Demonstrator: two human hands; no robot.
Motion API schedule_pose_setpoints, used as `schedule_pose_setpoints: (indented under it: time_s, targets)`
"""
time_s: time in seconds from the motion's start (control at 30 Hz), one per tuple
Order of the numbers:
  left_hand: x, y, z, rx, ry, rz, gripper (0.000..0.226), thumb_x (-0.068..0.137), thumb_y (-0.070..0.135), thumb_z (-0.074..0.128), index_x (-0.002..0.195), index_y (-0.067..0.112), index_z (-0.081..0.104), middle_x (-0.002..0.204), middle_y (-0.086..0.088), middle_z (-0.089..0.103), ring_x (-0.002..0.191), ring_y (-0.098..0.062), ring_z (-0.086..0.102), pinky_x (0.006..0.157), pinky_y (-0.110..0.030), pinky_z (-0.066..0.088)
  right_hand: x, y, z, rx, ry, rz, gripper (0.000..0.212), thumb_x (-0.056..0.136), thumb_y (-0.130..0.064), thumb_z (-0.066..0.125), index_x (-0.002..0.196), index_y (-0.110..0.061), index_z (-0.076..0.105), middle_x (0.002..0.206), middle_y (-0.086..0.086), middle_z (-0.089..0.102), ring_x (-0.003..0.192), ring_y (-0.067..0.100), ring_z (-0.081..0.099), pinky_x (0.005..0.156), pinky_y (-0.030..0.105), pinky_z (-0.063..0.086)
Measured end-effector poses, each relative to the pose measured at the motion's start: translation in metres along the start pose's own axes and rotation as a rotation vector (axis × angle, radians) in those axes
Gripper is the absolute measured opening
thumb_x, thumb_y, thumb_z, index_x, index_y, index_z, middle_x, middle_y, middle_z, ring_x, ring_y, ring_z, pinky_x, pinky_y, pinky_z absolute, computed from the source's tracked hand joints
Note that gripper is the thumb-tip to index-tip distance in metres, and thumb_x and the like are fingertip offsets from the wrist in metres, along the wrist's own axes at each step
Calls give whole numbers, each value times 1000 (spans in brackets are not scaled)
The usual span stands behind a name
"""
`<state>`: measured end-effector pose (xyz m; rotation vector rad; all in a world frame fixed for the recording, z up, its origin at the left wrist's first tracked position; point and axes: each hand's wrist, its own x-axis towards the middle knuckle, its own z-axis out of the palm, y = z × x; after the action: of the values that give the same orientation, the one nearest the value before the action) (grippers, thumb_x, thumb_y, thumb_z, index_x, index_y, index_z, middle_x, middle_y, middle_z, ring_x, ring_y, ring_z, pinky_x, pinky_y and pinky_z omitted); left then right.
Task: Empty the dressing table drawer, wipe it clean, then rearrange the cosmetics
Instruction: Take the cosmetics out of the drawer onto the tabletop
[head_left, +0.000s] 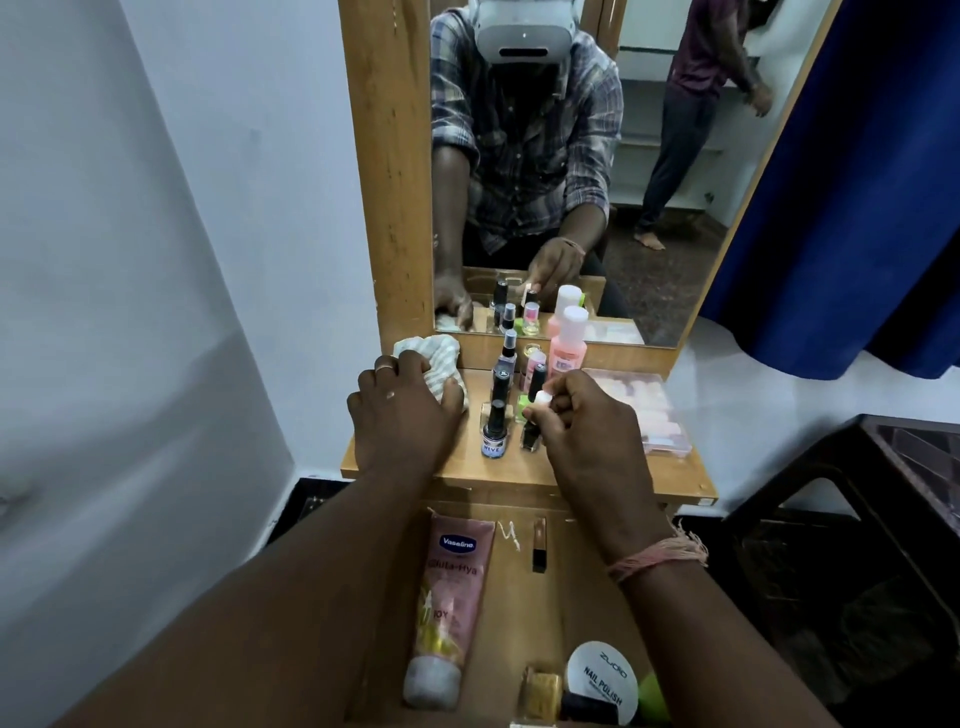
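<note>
Left hand (410, 410) is gripping the striped cloth (439, 358) on the tabletop (670, 475). Right hand (582, 421) is pinching a small white-capped bottle (542, 399) among the standing bottles (493, 431). The open drawer (519, 613) below is holding a lotion tube (447, 597) and a nail-polish tub (602, 675), so this looks like the rearranging step. Next: carrying the bottle down into the drawer.

A pink tube (451, 597) lying in the drawer is showing "Vaseline" on a blue badge, with "Gluta-Hya" beneath it — lower down, "JOY" is reading faintly. A round white lid (602, 678) beside it is carrying "ZUDIO" and "NAIL POLISH". On the table top, a small dark-capped bottle (493, 434) is wearing a blue label reading "HIVE" — its smaller print is staying illegible.
</note>
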<state>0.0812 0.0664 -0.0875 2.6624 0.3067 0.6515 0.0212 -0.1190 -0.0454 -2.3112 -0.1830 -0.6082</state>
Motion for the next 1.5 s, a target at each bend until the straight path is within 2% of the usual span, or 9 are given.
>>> schedule_pose_setpoints:
  time_s: [0.33,0.43,0.53,0.63,0.83,1.0,1.17,1.3,1.5]
  targets:
    - [1,-1,0,-12,-7,-1,48,93,57,47,127,24,55,127,-10,60,117,-31,53,97,-47,44,-7,-7,0,-2,48,0,31,87,-29,78,110,-25,57,88,-8,65,77,12,63,66,33,53]
    - [2,0,-1,-8,-13,-9,49,93,58,47,128,23,54,128,-11,60,118,-31,53,97,-47,44,-27,-8,-10,-40,141,43,20,90,-36,73,87,-22,60,71,-10,59,65,7,57,57,26,45]
    - [-1,1,-1,-6,1,1,48,94,57,48,128,23,54,127,-10,60,117,-30,53,96,-47,44,-57,5,-3,-204,-97,188,29,93,-41,64,71,-23,59,63,-10,58,59,2,55,55,21,45]
    - [-1,0,0,-18,12,0,47,93,57,49,125,23,55,126,-10,60,116,-30,53,96,-47,44,-72,19,20,-320,-388,310,25,88,-39,60,74,-18,65,73,-1,68,70,16,68,69,35,59]
    - [-1,1,-1,-23,11,0,46,93,57,49,125,24,55,126,-9,59,117,-30,52,96,-47,44,-65,29,42,-362,-443,360,16,93,-14,61,105,-11,71,108,9,72,103,25,69,84,30,55]
    - [0,1,-1,-30,15,0,46,93,57,49,125,24,55,126,-9,60,117,-30,53,96,-47,44,-71,30,38,-307,-473,413,14,93,-15,60,103,-13,70,104,7,72,98,23,69,80,28,56]
    - [-1,0,1,-28,18,1,45,92,56,50,123,24,56,123,-10,61,114,-31,54,94,-47,44,-80,20,-10,161,-591,641,7,87,-19,70,82,-16,74,81,6,74,70,13,67,58,25,54]
    - [0,0,2,-20,16,1,45,92,57,50,121,24,56,121,-10,61,113,-31,54,93,-47,44,-85,13,-43,732,-414,648,13,93,-5,67,96,-13,77,95,9,74,85,17,67,85,37,59]
    - [0,0,1,-18,10,0,46,93,57,49,124,25,56,125,-10,61,115,-31,54,95,-48,46,-73,4,-41,811,-277,554,16,93,-5,67,106,-12,73,105,9,75,107,26,70,98,39,55]
